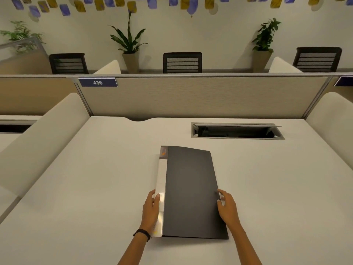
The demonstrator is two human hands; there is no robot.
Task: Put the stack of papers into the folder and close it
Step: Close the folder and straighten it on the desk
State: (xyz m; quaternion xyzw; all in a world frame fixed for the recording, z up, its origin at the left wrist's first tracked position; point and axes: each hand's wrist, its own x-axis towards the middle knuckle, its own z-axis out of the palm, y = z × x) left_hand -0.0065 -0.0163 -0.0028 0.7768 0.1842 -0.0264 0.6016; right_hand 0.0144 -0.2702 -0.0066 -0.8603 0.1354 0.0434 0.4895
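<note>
An office: numbered cubicle partition, desk, mesh chairs.

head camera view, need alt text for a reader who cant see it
A closed dark grey folder lies on a pale desk, with the left hand on its white spine edge and the right hand at its opening edge. Behind it are an open cable hatch, a partition labelled 436, chairs and potted plants.

Left hand, right hand, fingers extended
</note>
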